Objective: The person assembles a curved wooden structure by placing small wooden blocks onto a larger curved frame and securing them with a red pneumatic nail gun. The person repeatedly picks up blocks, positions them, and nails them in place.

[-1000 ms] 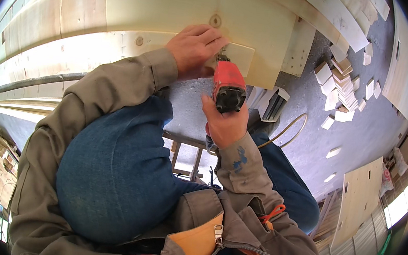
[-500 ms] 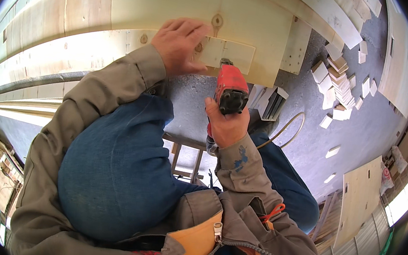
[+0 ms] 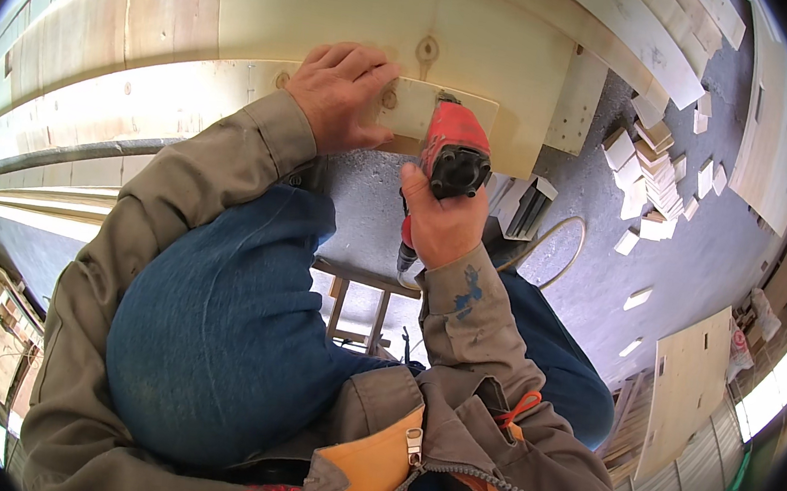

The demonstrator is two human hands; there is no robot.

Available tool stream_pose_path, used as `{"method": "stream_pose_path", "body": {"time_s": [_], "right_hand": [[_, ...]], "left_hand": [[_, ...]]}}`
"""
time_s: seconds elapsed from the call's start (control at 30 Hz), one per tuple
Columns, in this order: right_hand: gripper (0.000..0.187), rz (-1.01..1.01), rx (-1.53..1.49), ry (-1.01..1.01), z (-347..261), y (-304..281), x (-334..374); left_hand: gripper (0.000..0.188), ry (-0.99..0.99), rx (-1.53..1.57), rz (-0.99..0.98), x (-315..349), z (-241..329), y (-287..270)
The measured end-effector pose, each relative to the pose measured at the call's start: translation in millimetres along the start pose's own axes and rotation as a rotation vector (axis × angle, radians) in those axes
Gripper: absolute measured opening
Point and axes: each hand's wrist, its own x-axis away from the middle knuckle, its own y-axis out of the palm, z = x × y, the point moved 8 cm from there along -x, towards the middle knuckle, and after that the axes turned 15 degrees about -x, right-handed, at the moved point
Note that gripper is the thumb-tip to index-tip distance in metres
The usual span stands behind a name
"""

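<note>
My right hand is wrapped round the handle of a red and black air nail gun. The gun's nose meets a narrow pale wooden strip near its right end. This strip lies along the near edge of a wide wooden panel with a dark knot. Resting on the strip to the left of the gun, my left hand is open, its fingers stretched over the wood and its thumb apart. The gun's nose tip is partly hidden by its body.
Thin wood offcuts lie heaped on the grey floor at right. A hose curves beside my right knee. Next to the panel's right corner stands a small box of dark strips. A large board leans at lower right.
The nail gun and my right hand have shifted slightly up and to the right along the strip. My left hand has settled a little lower on the wood.
</note>
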Motion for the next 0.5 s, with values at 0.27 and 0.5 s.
{"method": "stream_pose_path", "body": {"time_s": [0.27,0.5], "right_hand": [[0.031,-0.012,-0.043,0.112,3.1,2.4,1.0],[0.036,-0.018,0.049,0.074,10.4,0.0,3.3]], "left_hand": [[0.081,-0.003,0.006,0.007,-0.3,-0.7,1.1],[0.083,-0.014,0.008,-0.021,0.4,-1.0,2.0]]}}
